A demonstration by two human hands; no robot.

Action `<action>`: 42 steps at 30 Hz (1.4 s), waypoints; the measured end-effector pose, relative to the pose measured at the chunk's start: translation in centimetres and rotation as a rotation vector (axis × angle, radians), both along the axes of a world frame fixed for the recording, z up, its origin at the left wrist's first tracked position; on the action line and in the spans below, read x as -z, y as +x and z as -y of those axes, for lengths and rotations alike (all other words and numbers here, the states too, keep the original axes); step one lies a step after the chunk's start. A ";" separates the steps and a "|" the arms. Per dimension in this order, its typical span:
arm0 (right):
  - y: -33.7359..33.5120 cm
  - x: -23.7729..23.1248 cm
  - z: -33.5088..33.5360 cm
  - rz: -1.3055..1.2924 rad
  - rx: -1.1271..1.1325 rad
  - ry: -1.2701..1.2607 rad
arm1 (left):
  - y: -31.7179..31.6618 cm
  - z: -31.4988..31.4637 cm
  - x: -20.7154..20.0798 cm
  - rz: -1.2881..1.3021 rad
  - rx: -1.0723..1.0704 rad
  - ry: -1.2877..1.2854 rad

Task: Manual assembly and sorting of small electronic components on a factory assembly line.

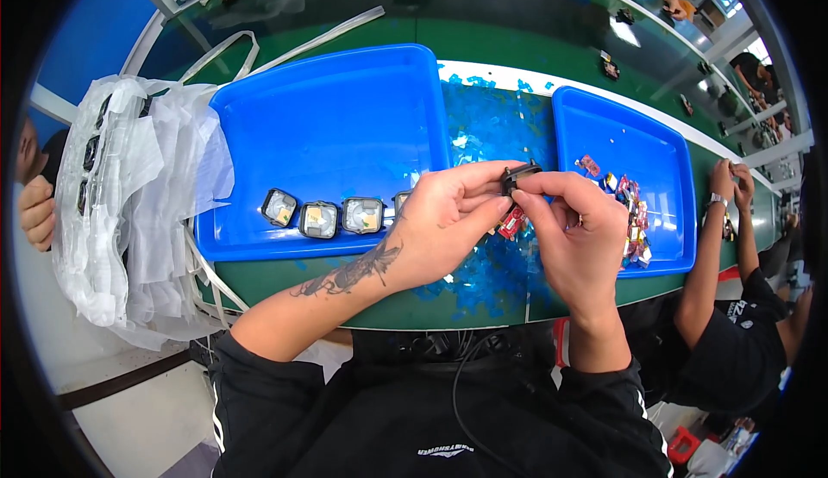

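Note:
Between my two hands is a small black plastic part, held over the middle of the bench. My left hand grips it from the left with fingers and thumb. From the right, the thumb and forefinger of my right hand pinch at the same part. Its lower side is hidden by my fingers. Just below lie small red printed pieces, partly covered by my hands. Left of my left hand, several square black-framed clear cases sit in a row in a blue tray; one is partly behind my wrist.
A second blue tray on the right holds a heap of small red and white pieces. Blue film scraps litter the green bench between the trays. White plastic sleeves stand at left. Co-workers' hands show at right and far side.

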State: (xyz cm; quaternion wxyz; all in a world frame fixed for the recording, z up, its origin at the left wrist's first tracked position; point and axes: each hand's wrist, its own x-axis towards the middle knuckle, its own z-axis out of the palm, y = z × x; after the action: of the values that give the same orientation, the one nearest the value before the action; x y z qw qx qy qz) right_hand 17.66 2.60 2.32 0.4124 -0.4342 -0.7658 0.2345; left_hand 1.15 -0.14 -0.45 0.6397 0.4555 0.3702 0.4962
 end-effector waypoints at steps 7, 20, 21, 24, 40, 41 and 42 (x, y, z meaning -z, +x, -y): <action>0.0 -0.2 0.1 0.029 0.002 -0.006 | 0.3 0.2 0.1 -0.007 0.001 0.017; 0.7 -0.8 0.2 -0.081 -0.025 0.079 | 0.0 1.2 -0.7 -0.122 0.057 0.158; 0.7 -0.7 0.0 -0.142 -0.061 0.057 | -0.1 1.1 -0.6 -0.138 0.049 0.209; 0.4 -0.1 -0.2 -0.244 -0.090 -0.079 | -0.1 0.9 0.0 -0.145 0.032 0.263; 1.2 0.8 2.4 -0.443 -0.121 -0.440 | 1.2 0.7 0.0 -0.030 -0.257 0.318; 1.4 0.6 2.4 -0.492 -0.129 -0.481 | 0.8 0.5 0.0 -0.110 -0.245 0.376; 1.6 0.5 2.3 -0.490 -0.130 -0.479 | 0.2 0.3 -0.2 -0.109 -0.246 0.378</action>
State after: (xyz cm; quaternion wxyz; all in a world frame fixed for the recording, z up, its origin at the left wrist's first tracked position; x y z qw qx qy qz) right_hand 19.30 0.33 1.80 0.4545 -0.3997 -0.5932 0.5309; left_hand 1.31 -0.47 -0.30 0.4567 0.5447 0.3572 0.6059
